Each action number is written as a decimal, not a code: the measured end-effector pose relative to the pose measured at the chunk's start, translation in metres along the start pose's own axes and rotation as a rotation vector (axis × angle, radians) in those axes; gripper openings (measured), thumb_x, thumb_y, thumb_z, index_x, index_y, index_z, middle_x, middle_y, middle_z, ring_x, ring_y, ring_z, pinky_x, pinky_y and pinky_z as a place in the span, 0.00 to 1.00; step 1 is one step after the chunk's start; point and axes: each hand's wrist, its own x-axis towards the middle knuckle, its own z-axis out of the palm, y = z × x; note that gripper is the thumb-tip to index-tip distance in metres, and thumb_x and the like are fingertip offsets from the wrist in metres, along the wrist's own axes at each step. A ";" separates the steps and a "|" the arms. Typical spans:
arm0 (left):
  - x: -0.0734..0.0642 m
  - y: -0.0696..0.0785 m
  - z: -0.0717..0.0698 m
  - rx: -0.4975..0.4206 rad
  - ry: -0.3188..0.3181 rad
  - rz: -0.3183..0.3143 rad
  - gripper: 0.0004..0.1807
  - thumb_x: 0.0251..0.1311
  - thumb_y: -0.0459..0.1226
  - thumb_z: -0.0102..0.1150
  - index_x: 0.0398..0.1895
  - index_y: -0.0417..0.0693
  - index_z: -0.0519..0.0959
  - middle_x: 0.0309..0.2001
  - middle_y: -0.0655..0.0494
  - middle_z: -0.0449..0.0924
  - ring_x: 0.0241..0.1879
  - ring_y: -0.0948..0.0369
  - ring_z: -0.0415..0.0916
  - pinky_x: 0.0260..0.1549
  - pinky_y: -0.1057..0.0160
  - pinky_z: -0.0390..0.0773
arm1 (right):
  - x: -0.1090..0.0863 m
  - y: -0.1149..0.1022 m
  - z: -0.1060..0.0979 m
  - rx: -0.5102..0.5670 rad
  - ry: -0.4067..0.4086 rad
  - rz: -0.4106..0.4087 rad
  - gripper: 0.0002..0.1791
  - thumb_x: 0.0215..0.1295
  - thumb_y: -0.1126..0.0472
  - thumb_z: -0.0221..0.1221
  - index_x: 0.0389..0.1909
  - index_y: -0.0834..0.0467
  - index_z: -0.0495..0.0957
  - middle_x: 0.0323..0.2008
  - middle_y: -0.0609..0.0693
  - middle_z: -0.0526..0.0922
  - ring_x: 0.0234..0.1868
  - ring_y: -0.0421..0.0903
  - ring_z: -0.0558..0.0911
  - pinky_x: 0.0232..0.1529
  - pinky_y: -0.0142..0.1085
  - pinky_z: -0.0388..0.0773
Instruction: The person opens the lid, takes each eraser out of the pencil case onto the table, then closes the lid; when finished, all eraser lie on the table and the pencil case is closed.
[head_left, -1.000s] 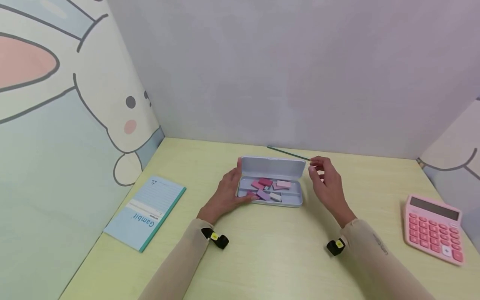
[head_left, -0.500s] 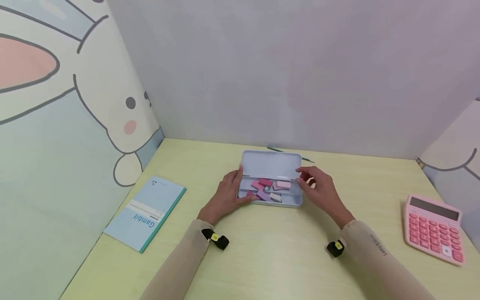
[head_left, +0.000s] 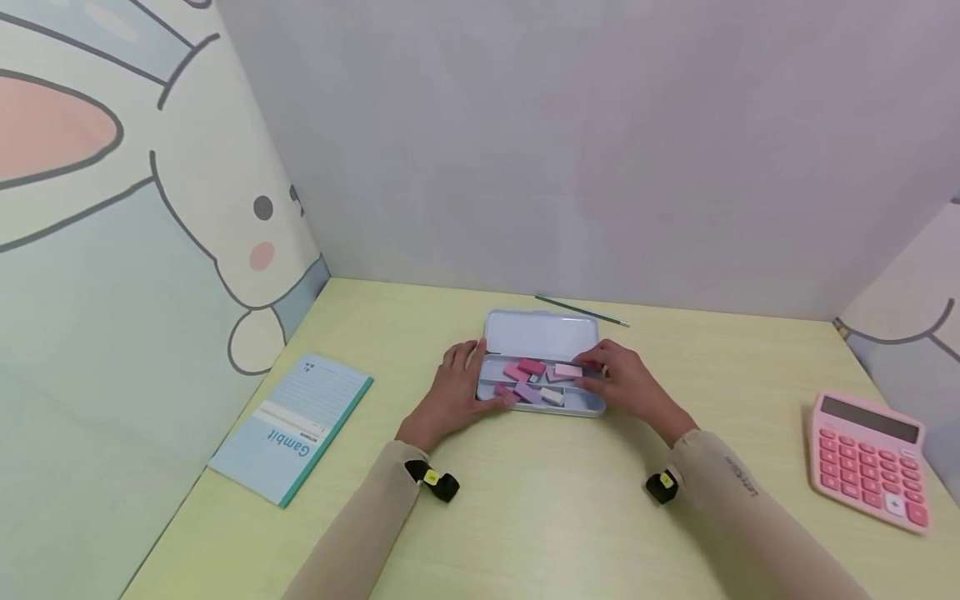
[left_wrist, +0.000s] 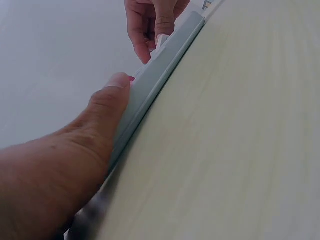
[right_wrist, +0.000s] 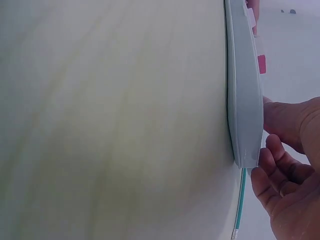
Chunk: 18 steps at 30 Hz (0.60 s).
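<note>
A pale blue pencil case (head_left: 542, 408) lies open on the yellow desk, its lid (head_left: 540, 335) folded back flat. Several pink, purple and cream erasers (head_left: 532, 367) lie in its tray. My left hand (head_left: 453, 392) grips the left end, thumb (left_wrist: 107, 107) pressed against the front wall of the case (left_wrist: 160, 70). My right hand (head_left: 626, 385) holds the right end; its fingers (left_wrist: 150, 30) dip into the tray and its thumb (right_wrist: 285, 120) lies against the end wall of the case (right_wrist: 245, 100). Whether those fingers pinch an eraser is hidden.
A green pencil (head_left: 581, 310) lies just behind the lid, near the back wall. A pink calculator (head_left: 870, 458) sits at the right edge of the desk and a blue notebook (head_left: 292, 427) at the left. Panel walls enclose the desk (head_left: 540, 517) on three sides.
The lid has swung from half raised to flat behind the tray. My right hand came down from beside the lid's right corner to the tray's right end. The left hand stayed put.
</note>
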 end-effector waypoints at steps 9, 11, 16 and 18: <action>-0.002 0.004 -0.001 0.019 -0.020 -0.032 0.68 0.58 0.71 0.69 0.89 0.47 0.44 0.86 0.42 0.51 0.86 0.42 0.46 0.84 0.39 0.55 | 0.004 -0.006 0.000 -0.050 -0.023 0.022 0.16 0.69 0.60 0.72 0.54 0.61 0.88 0.46 0.57 0.84 0.44 0.50 0.77 0.47 0.40 0.76; -0.002 0.005 -0.002 0.023 -0.023 -0.040 0.68 0.58 0.71 0.68 0.89 0.48 0.44 0.86 0.42 0.50 0.86 0.42 0.46 0.84 0.40 0.55 | 0.005 -0.007 0.000 -0.053 -0.027 0.031 0.15 0.69 0.60 0.72 0.54 0.61 0.88 0.46 0.57 0.84 0.45 0.50 0.77 0.47 0.41 0.76; -0.002 0.005 -0.002 0.019 -0.024 -0.045 0.68 0.58 0.71 0.68 0.89 0.48 0.45 0.86 0.42 0.50 0.86 0.42 0.45 0.85 0.40 0.54 | 0.006 -0.008 0.001 -0.059 -0.025 0.037 0.15 0.69 0.60 0.72 0.52 0.61 0.88 0.46 0.57 0.84 0.45 0.50 0.77 0.48 0.42 0.76; -0.002 0.006 -0.002 0.013 -0.025 -0.044 0.67 0.58 0.71 0.68 0.89 0.48 0.46 0.86 0.42 0.50 0.86 0.42 0.45 0.84 0.40 0.55 | 0.005 -0.009 0.001 -0.061 -0.020 0.042 0.14 0.69 0.60 0.72 0.52 0.61 0.88 0.46 0.57 0.84 0.45 0.50 0.77 0.49 0.43 0.77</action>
